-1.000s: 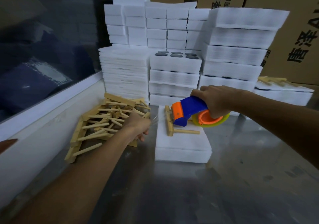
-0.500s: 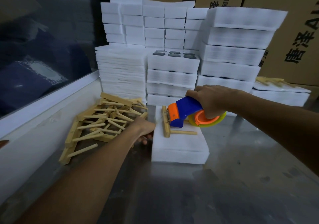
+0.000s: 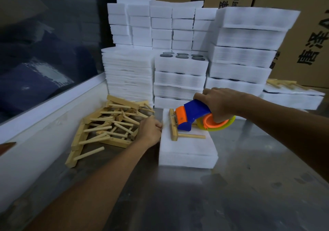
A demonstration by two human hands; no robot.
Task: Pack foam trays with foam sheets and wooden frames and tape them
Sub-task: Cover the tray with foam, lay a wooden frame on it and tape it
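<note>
A white foam tray covered by a foam sheet lies on the metal table. A wooden frame with a dowel rests on top of it. My right hand grips a blue and orange tape dispenser with a yellow roll, its nose at the frame near the tray's left edge. My left hand sits against the tray's left side with its fingers curled, apparently pinching the clear tape end; the tape itself hardly shows.
A loose pile of wooden frames lies left of the tray by a white ledge. Behind stand stacked foam sheets and foam trays, with cardboard boxes at the back. Another tray with a frame sits at right.
My left hand has moved right from the wooden pile and now touches the tray's left side. The dispenser in my right hand has stayed over the frame.
</note>
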